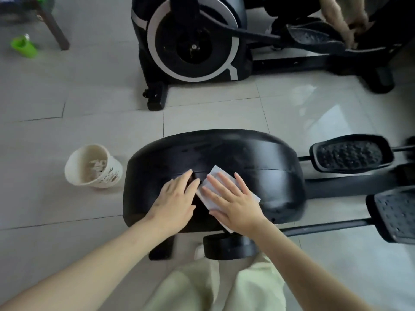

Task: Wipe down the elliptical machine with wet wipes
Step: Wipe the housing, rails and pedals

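Here the right hand [233, 205] lies flat, fingers straight, pressing a white wet wipe [215, 191] onto the rounded black housing of the elliptical machine [247, 153]. The left hand [175, 198] rests flat just beside it, fingers straight, holding nothing. The wipe sits near the housing's near edge. A cream bin [93, 166] stands left of the housing on tiled floor [67, 209], a bare strip of tile between.

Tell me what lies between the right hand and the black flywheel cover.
A white wet wipe, flat under the right hand on the flywheel cover; head view shows it.
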